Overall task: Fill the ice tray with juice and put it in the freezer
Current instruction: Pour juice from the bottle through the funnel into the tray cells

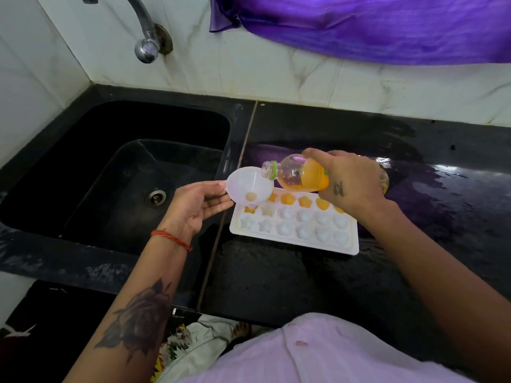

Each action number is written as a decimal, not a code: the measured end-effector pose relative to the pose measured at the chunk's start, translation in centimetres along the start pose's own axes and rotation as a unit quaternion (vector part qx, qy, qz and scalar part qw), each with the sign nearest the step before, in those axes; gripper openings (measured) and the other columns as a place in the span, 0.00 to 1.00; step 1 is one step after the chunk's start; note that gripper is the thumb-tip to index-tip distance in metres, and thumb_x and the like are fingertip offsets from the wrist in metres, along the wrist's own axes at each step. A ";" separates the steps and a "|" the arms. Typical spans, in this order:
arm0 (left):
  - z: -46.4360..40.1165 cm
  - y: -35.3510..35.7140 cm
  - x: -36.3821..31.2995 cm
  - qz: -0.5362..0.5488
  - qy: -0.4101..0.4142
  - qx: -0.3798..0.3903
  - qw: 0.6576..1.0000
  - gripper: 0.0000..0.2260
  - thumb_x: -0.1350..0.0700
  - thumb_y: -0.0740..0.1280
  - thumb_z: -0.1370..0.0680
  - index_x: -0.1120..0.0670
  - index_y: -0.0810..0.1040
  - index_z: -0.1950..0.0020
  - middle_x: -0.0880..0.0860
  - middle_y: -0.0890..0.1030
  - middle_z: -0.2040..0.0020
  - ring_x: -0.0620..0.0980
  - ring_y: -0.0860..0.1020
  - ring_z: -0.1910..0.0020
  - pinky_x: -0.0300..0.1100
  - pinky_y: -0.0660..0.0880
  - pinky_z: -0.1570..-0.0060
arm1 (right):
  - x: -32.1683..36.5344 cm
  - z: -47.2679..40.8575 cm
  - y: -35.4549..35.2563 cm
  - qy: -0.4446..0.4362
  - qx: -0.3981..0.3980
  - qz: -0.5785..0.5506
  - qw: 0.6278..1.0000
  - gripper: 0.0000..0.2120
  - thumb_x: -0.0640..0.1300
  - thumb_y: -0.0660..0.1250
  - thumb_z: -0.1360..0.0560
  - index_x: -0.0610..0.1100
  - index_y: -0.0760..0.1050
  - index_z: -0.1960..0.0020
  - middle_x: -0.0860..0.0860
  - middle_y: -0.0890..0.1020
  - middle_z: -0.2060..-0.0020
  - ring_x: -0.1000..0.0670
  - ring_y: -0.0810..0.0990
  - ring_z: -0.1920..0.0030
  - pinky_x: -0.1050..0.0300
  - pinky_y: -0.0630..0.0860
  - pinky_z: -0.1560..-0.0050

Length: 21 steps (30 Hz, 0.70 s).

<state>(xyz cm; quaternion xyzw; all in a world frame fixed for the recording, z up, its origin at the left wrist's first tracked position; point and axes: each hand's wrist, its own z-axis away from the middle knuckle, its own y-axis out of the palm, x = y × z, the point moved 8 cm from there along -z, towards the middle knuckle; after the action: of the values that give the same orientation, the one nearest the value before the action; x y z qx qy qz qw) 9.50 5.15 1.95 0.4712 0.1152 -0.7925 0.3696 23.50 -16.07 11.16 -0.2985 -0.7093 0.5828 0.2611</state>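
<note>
Right hand (349, 183) wrapped round juice bottle (298, 175), bottle tipped nearly flat, open mouth at rim of funnel (250, 189). Left hand (197, 207) pinching funnel by its side tab btwn thumb and fingers, palm up, spout over near-left end of ice tray (296, 246). Little pool of juice sitting at funnel throat; can't tell if any stream is running from bottle mouth.

Bottle approx half full, orange juice pooled toward the base end. Tray lying flat on counter (276, 283), just right of the seam by the sink, w/ long side facing the body.

Progress, judged from tray: back row orange, so filled; first one or two pockets of middle row at left look tinted, rest of middle row and whole front row white, i.e. empty. Roughly a third done. Left to do: remaining two rows, then funnel and bottle down, then carry to freezer. No freezer in view. Full tray w/ shallow pockets likely to slop if tilted, so level carry needed.

Counter black, glossy, wet-looking streaks to the right. Black sink (116, 172) at left, drain visible, basin dry-looking. Chrome tap (145, 37) on pale marble-look wall. Purple cloth (373, 26) hanging over top right.
</note>
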 end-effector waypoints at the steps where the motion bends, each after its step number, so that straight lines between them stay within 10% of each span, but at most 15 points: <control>1: 0.0 0.1 -0.1 0.000 0.003 0.002 1.000 0.05 0.67 0.66 0.25 0.63 0.80 0.54 0.57 0.85 0.63 0.51 0.85 0.63 0.39 0.80 0.68 | -0.2 0.1 -0.1 0.003 -0.004 -0.002 1.000 0.33 0.45 0.73 0.32 0.57 0.64 0.31 0.49 0.81 0.47 0.42 0.80 0.50 0.57 0.67 0.61; 21: 0.5 3.2 1.2 -0.022 -0.008 0.026 0.999 0.04 0.69 0.66 0.27 0.64 0.80 0.56 0.57 0.85 0.66 0.52 0.84 0.66 0.39 0.79 0.70 | -2.0 1.9 -0.3 0.003 0.004 0.068 0.998 0.29 0.40 0.69 0.29 0.53 0.65 0.31 0.45 0.80 0.45 0.42 0.79 0.48 0.57 0.64 0.59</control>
<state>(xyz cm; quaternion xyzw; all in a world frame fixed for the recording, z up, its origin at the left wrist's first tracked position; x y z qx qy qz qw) 11.05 2.09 1.70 0.4716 0.1017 -0.8072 0.3400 23.45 -18.81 11.01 -0.3466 -0.6843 0.6012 0.2240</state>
